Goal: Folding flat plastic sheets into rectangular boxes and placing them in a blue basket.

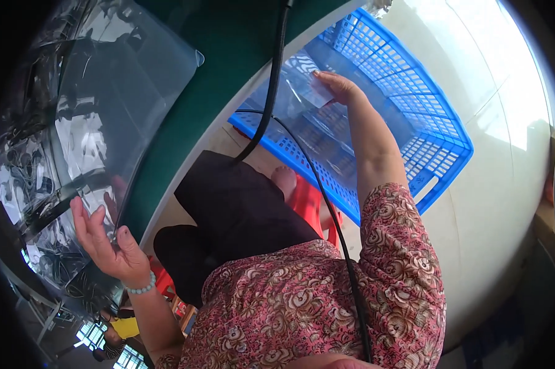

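Note:
My right hand (340, 88) reaches into a blue plastic basket (456, 132) with slotted walls. Its thumb and fingers close on a clear plastic sheet (317, 95), which lies over more see-through plastic in the basket. Whether that piece is a sheet or a flat bag I cannot tell. My left hand (114, 249), with a pale beaded bracelet (143, 284) at the wrist, has its fingers apart and nothing in them. It hovers by the near corner of a stack of glossy clear plastic sheets (127, 92) on the green table.
The green table (185, 101) has a pale rounded edge between the stack and the basket. A black cable (277, 74) hangs across the view, with a thinner one over my lap. A red stool (308, 200) stands beneath me. Another person in yellow (125, 327) is at the lower left.

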{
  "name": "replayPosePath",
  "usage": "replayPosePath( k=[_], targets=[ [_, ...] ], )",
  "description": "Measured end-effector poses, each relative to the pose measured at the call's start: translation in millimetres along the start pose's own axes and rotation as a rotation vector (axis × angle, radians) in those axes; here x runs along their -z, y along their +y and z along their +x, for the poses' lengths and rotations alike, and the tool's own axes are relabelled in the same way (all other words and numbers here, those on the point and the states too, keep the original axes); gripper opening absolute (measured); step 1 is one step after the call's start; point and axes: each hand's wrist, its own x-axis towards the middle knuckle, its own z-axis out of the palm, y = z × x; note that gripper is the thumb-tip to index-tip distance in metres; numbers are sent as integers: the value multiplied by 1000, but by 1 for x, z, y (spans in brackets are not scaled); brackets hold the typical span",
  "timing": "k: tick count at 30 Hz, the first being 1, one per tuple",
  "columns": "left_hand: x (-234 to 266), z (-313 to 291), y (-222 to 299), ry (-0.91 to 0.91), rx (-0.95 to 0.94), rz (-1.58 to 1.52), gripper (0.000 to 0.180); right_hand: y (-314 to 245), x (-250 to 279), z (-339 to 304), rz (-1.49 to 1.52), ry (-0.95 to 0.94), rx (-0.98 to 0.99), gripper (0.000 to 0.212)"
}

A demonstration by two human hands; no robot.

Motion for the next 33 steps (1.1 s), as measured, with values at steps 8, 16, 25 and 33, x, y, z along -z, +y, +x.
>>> replayPosePath(
  k=[8, 16, 25, 33],
  targets=[
    [0, 2, 3, -139, 50, -18, 47, 8, 3, 77, -466, 542, -114, 69],
    [-2, 7, -1, -147, 26, -3, 45, 19, 16, 59, 154, 991, -12, 53],
    [-4, 5, 1, -130, 37, -44, 44, 46, -54, -5, 563, 634, 184, 83],
    [-2, 8, 0, -151, 20, -1, 47, 86, -26, 49, 782, 643, 236, 71]
  ],
)
